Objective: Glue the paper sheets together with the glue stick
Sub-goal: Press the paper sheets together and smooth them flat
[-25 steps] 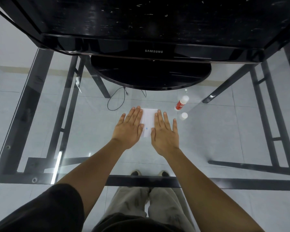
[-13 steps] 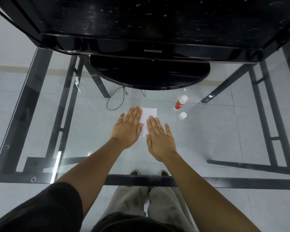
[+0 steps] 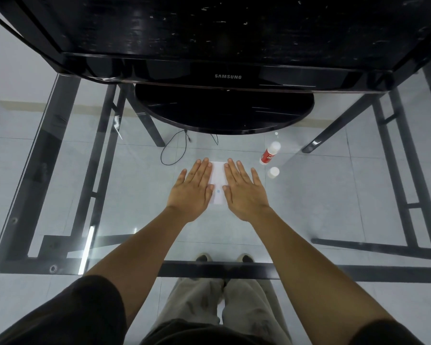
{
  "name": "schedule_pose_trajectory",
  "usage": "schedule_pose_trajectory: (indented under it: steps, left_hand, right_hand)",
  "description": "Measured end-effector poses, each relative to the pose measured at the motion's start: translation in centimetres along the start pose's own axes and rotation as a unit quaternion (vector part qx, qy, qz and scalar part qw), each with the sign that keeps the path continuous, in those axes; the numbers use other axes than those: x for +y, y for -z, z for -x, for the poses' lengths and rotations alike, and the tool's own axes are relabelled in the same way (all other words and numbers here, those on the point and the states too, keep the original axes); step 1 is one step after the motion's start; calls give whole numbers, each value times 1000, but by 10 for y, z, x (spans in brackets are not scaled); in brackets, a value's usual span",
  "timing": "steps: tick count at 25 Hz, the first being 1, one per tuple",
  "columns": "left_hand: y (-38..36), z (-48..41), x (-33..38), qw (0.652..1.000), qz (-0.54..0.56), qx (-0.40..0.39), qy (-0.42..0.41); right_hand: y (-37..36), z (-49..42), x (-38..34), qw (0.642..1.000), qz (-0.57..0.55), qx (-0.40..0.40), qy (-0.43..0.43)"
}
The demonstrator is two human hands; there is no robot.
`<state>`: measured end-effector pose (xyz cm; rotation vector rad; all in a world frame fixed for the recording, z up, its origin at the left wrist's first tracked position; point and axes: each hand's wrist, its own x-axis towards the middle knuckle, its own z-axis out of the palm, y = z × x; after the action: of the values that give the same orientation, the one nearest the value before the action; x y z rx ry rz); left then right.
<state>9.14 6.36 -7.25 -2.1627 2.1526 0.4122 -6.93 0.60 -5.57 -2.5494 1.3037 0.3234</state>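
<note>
White paper sheets (image 3: pixel 218 181) lie flat on the glass table top (image 3: pixel 321 195), mostly covered by both palms; only a narrow strip shows between them. My left hand (image 3: pixel 192 190) rests flat on the paper's left side, fingers spread. My right hand (image 3: pixel 244 192) lies flat on the right side. A red and white glue stick (image 3: pixel 269 153) lies on the glass to the right, beyond my right hand, and its white cap (image 3: pixel 273 172) sits apart just in front of it.
A black Samsung monitor (image 3: pixel 228 76) on a round stand (image 3: pixel 224 113) fills the far side of the table. Black metal table legs and a thin cable (image 3: pixel 174 150) show through the glass. My legs and shoes are visible below the near edge.
My right hand slid left over the paper, then back right and further up. My left hand stayed flat in place.
</note>
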Motion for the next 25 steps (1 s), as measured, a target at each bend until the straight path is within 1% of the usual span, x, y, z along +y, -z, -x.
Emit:
schedule_pose_trajectory:
  steps: [7, 11, 13, 15, 18, 22, 25]
  left_hand:
    - [6, -3, -2, 1000, 4, -21, -5]
    - [18, -8, -23, 995, 55, -55, -70]
    - [25, -9, -29, 992, 84, -47, -85]
    - [29, -10, -28, 993, 93, -26, -75]
    - [33, -10, -22, 994, 102, -2, -48]
    - [36, -9, -16, 994, 105, 8, -26]
    - [40, -7, -8, 988, 154, 11, 5]
  right_hand:
    - [2, 3, 10, 1000, 1, -20, -14]
    - [2, 0, 14, 999, -1, -34, -5]
    - [2, -1, 16, 999, 4, -37, 2]
    - [3, -2, 16, 1000, 9, -25, 8]
    - [1, 2, 13, 1000, -1, 22, 2]
    - [1, 5, 11, 999, -7, 50, -7]
    - [6, 7, 12, 997, -42, 64, -4]
